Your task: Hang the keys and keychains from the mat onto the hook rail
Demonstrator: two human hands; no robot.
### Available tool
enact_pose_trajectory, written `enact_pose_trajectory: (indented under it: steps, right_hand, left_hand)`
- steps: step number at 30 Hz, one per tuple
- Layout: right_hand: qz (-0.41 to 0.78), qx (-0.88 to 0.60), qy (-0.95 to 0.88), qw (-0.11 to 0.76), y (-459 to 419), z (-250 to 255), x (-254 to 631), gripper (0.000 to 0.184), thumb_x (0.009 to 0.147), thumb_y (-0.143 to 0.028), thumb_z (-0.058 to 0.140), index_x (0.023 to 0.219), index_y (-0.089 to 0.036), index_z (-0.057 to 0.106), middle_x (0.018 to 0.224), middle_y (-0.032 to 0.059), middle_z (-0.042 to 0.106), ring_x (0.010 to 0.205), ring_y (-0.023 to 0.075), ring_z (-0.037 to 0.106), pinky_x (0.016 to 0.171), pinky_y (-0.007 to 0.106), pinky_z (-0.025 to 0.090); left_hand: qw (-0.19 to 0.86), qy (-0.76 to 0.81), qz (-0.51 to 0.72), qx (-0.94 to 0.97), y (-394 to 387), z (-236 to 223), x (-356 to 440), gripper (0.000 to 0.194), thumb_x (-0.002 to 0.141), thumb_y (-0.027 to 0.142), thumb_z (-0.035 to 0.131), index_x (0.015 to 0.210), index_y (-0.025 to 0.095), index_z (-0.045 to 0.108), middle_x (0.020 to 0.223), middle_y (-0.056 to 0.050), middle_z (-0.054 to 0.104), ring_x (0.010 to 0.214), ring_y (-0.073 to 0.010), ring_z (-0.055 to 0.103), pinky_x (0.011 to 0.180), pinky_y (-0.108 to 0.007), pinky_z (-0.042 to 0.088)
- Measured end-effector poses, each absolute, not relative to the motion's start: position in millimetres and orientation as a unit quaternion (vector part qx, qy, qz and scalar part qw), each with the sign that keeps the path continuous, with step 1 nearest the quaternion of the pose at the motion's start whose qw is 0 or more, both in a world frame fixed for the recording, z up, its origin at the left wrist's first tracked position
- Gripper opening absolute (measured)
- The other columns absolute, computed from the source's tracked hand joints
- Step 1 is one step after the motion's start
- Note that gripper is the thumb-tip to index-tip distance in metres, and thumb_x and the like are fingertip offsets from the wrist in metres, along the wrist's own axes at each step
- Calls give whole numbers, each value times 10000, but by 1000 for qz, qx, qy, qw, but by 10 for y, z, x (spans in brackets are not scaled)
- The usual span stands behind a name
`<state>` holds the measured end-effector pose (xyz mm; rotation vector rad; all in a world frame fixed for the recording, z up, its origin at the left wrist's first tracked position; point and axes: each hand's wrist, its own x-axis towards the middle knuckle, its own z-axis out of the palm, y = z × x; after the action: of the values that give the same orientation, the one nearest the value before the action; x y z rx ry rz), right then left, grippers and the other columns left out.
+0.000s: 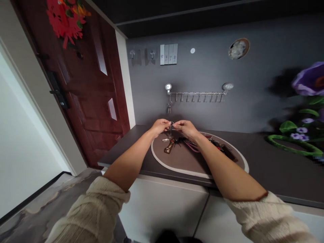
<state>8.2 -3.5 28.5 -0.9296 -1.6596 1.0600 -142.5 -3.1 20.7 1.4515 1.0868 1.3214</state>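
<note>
As both forearms (131, 157) are reaching over the near edge of a dark surface (262, 168), a person in rolled-up knit sleeves (96, 206) is holding a small key ring (172, 122) in two bare hands, keeping it just above the far left edge of a rounded brown mat (162, 158). The left hand (161, 126) is pinching the ring's left side between thumb and fingertips, while the right hand (186, 127) is pinching its right side the same way; with metal so thin, opposing grips are probably keeping it from twisting. A slender metal piece (170, 130) is hanging beneath the ring, seemingly under its own weight, though whether it is joining the silver keys (165, 139) below cannot be made out. Those keys are lying toward the mat's left edge, beside a brown patterned fob (168, 148). A jumble of key bunches and holders (227, 152) is spreading toward the mat's right edge, partly hidden by the right forearm; the pale-rimmed mat is likely serving to keep small items together. On the wall (253, 84) behind, a clear hook rail (197, 93) is stretching above the surface's far edge, one small bunch of keys (169, 109) hanging at its left end, presumably for easy reach. Toward the surface's right edge, a purple flower decoration (310, 81) is standing well apart.
</note>
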Motion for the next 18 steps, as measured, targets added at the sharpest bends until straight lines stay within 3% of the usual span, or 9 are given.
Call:
enact_pose_trajectory:
  steps: [10,18]
  right_hand:
    - [349,-335,-714,507,38,284,107,178,621,-314,563,664,-147,518,608,-33,494,563,68,409,598,218,337]
    - [344,-322,-706,529,75,345,129,169,641,-307,547,677,-151,494,631,-28,495,599,74,434,626,221,362]
  left_hand:
    - [431,367,581,585,-21,188,-1363,252,589,323,651,727,129,570,636,-6,555,577,-68,501,528,-192,365]
    - [392,370,606,585,10,182,-1376,219,637,314,606,756,132,579,707,-34,589,576,-68,494,527,-193,367]
